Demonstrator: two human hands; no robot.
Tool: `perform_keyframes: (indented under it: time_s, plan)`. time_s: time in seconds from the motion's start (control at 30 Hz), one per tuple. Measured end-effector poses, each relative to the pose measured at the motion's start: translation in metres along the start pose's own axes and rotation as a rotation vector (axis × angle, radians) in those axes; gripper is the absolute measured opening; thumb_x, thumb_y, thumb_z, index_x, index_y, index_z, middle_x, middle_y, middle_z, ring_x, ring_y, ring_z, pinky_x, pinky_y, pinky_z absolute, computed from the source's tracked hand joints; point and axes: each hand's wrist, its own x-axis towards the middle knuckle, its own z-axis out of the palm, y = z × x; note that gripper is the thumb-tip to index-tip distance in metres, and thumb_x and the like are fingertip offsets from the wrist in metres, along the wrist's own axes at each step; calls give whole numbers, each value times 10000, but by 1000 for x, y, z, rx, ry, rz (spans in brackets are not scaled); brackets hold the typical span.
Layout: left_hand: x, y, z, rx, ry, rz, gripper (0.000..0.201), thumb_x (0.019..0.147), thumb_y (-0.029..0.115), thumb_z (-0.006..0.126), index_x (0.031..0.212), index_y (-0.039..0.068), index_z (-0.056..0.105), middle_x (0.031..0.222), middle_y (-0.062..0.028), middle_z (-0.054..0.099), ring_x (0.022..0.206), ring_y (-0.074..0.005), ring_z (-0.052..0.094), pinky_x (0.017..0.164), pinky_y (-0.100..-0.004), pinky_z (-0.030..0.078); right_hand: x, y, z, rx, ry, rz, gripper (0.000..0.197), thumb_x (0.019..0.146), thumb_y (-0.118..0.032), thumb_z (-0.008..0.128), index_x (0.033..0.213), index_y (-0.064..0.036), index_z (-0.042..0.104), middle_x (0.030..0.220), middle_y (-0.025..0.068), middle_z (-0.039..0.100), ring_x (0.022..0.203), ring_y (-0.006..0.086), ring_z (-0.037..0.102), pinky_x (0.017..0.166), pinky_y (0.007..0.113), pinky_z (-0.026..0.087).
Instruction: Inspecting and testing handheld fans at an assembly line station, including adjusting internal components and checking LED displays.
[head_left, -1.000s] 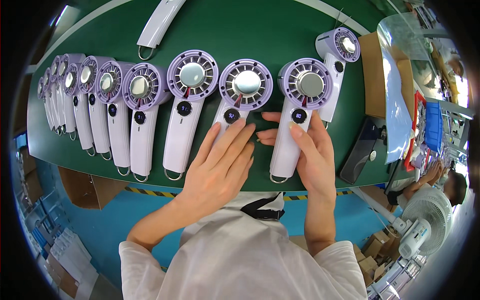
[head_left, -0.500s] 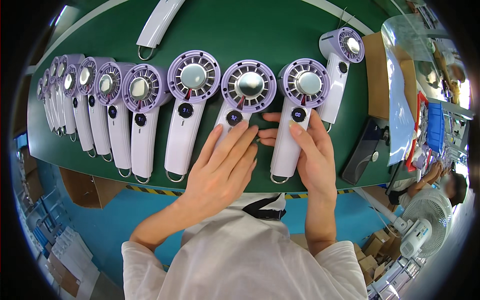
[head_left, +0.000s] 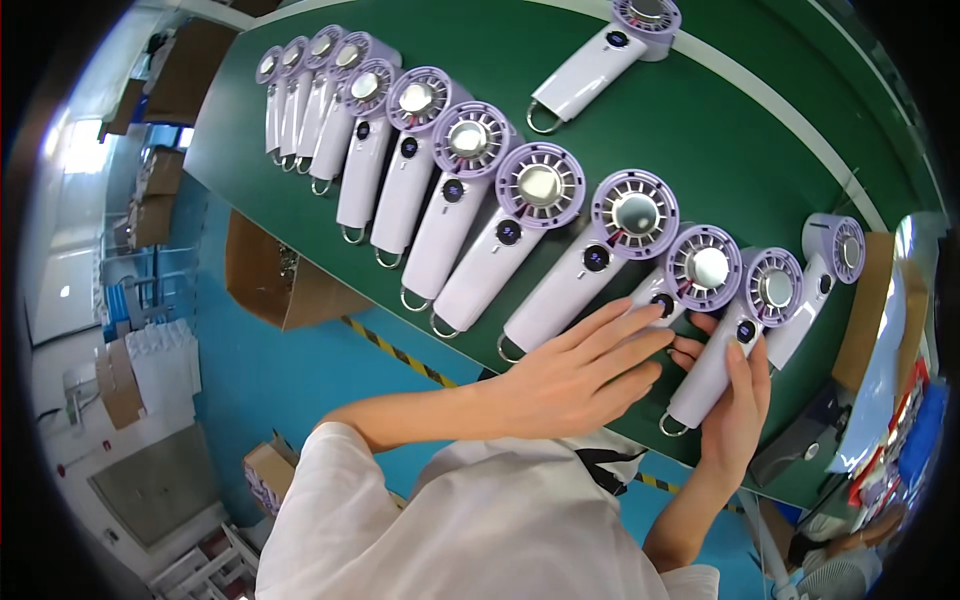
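My right hand (head_left: 737,415) is wrapped round the white handle of a handheld fan (head_left: 703,380), its thumb just below the small round display. That fan has a purple ring head with a silver disc and a metal loop at its foot. Flat across the neighbouring handheld fan (head_left: 704,268) lies my left hand (head_left: 570,385), fingers stretched out, fingertips by its display; most of the handle is hidden under them. To the left, a slanting row of similar fans (head_left: 540,187) extends away over the green table (head_left: 720,130), several with lit displays.
One fan (head_left: 590,78) lies apart behind the row, another (head_left: 800,315) just right of my right hand. At the right edge are a cardboard box (head_left: 866,312), a black flat device (head_left: 798,435) and a blue bin (head_left: 922,435). An open carton (head_left: 315,292) sits by the table's front edge.
The view has swung left and tilted, so the table and fans appear shifted rightward and slanted. My hands remain at the same two fans, the right one still holding its handle.
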Motion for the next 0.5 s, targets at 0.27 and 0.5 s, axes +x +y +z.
perform_keyframes:
  time_s: [0.27,0.5]
  plan:
    - [3,-6,-14,9,205,48,206,782,64,704,966,-9,648,1189,-148,622,1156,-333,586,993,-476,483,-1,-1,2,-70,68,7,440,1003,-125,445,1392,59,352,1188,258,590,944,303,669,813,380,571]
    - [-18,-44,-68,84,456,-112,228,774,-17,665,997,31,665,1089,-113,668,1073,-311,622,964,-460,475,-2,3,-1,-147,89,15,455,996,-198,497,1364,43,383,1238,250,585,943,295,667,821,387,556]
